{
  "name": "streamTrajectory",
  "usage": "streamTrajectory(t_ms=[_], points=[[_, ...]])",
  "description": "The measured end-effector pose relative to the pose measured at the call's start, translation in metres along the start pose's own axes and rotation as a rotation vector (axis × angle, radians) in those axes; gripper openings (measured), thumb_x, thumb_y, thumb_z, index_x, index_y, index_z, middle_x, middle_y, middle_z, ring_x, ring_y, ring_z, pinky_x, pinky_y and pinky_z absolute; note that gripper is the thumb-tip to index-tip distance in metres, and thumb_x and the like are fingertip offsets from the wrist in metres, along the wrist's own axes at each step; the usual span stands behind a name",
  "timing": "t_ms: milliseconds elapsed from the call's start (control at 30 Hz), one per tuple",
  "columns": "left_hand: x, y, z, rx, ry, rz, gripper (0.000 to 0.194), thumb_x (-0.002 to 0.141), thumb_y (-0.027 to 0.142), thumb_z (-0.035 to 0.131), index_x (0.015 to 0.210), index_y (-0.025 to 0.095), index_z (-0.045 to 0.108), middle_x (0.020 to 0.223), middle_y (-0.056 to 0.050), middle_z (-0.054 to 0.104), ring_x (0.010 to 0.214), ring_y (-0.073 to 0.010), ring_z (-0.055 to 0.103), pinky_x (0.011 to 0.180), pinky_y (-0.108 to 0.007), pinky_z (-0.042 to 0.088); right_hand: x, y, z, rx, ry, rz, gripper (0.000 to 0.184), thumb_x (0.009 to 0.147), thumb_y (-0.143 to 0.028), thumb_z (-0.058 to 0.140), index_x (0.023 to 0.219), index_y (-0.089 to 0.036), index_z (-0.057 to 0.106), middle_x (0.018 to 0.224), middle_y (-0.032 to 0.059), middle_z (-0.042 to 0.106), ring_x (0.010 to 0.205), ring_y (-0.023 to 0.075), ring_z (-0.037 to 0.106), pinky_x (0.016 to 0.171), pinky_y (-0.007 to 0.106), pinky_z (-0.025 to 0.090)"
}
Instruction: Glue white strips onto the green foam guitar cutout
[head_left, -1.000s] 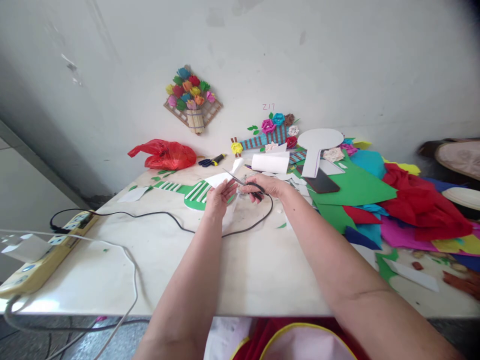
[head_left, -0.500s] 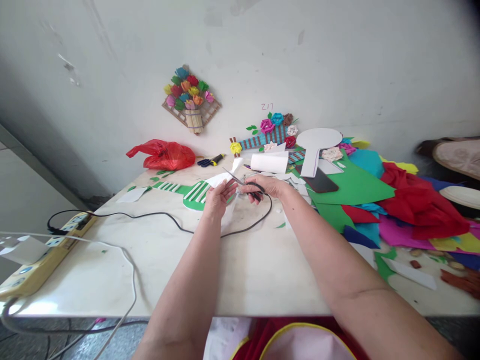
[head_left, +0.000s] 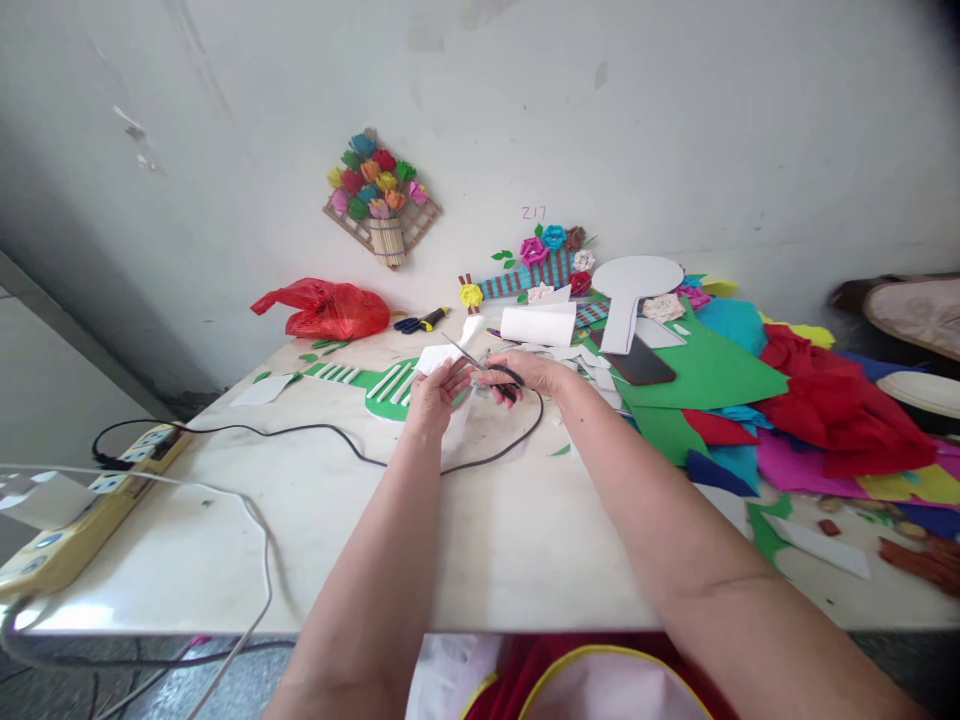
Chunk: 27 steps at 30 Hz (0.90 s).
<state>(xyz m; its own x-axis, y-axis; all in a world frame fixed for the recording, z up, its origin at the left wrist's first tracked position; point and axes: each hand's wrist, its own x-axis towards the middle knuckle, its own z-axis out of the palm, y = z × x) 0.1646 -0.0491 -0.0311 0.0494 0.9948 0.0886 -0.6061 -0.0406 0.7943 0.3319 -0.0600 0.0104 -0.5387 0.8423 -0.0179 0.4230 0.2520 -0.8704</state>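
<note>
My right hand (head_left: 531, 371) is closed round the dark handles of a pair of scissors (head_left: 462, 350), whose blades point up and to the left. Close beside it, my left hand (head_left: 433, 398) pinches a piece of white paper (head_left: 435, 358) near the blades. Whether the blades are cutting into the paper is too small to tell. Under and left of my left hand lies a green guitar-shaped cutout (head_left: 382, 402) with white strips across it. My left fingers partly hide its right side.
A black cord (head_left: 330, 428) loops under my hands from a power strip (head_left: 90, 520). Behind are a red plastic bag (head_left: 337, 310), yellow-and-black pliers or cutters (head_left: 421, 321) and a white roll (head_left: 538, 325). Right are a phone (head_left: 641, 362), green sheets (head_left: 720, 365) and crumpled red material (head_left: 840, 400).
The white paper by my left fingers has shifted and shows less of itself beside the blades. The scissor handles have moved slightly to the left; both arms are almost still.
</note>
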Motion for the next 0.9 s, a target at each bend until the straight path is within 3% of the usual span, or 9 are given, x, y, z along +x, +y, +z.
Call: streamTrajectory(t_ms=[567, 900], points=[[0.0026, -0.0016, -0.0021, -0.008, 0.005, 0.022, 0.013, 0.067, 0.018, 0.061, 0.080, 0.014, 0.061, 0.077, -0.007, 0.069, 0.068, -0.0157, 0.065, 0.063, -0.024, 0.051, 0.0004, -0.0008, 0.0045, 0.014, 0.078, 0.011, 0.038, 0.070, -0.050, 0.059, 0.065, -0.015, 0.047, 0.049, -0.0017, 0.053, 0.035, 0.0058, 0.047, 0.030, 0.016, 0.026], [0.0022, 0.0000, -0.0026, -0.117, 0.004, 0.039, 0.010, 0.063, 0.016, 0.057, 0.072, 0.015, 0.053, 0.075, -0.007, 0.068, 0.078, -0.0213, 0.066, 0.068, -0.028, 0.050, 0.0020, 0.0034, 0.0036, 0.022, 0.068, -0.009, 0.038, 0.069, -0.050, 0.060, 0.065, -0.014, 0.047, 0.047, -0.0024, 0.051, 0.034, 0.0053, 0.045, 0.030, 0.016, 0.025]])
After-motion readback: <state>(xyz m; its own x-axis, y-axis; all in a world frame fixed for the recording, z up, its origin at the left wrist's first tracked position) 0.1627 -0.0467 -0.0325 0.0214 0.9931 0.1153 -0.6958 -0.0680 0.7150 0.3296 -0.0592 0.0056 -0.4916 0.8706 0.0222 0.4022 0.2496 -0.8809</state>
